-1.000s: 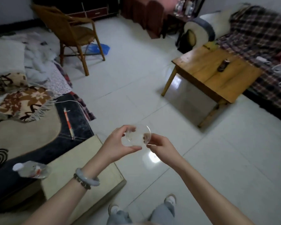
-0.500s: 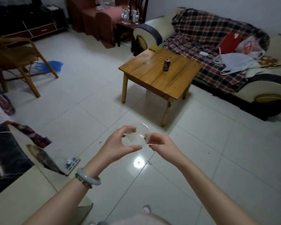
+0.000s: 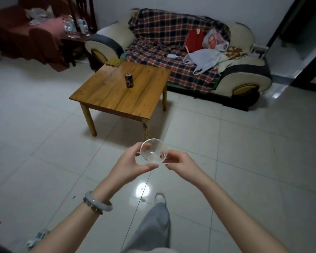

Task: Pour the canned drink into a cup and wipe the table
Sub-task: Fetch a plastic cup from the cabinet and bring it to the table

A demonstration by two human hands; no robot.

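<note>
A clear plastic cup [image 3: 153, 151] is held upright in front of me, over the tiled floor. My left hand [image 3: 130, 166] wraps its left side and bottom. My right hand [image 3: 181, 164] pinches its right rim with the fingertips. Ahead stands a low wooden table [image 3: 106, 94]. A dark drink can [image 3: 129, 80] stands upright near the middle of the tabletop. A yellow-green cloth [image 3: 113, 62] lies at the table's far left corner. Both hands are well short of the table.
A sofa [image 3: 244, 77] with a plaid blanket [image 3: 153, 42], bags and clothes stands behind the table. A cloth-draped table [image 3: 26, 33] with water bottles [image 3: 71, 27] is at the back left. My leg and shoe [image 3: 160, 199] are on the white tiled floor.
The view has swung right and moved closer to the wooden table, which now sits straight ahead. Both hands have kept hold of the cup in front of me.
</note>
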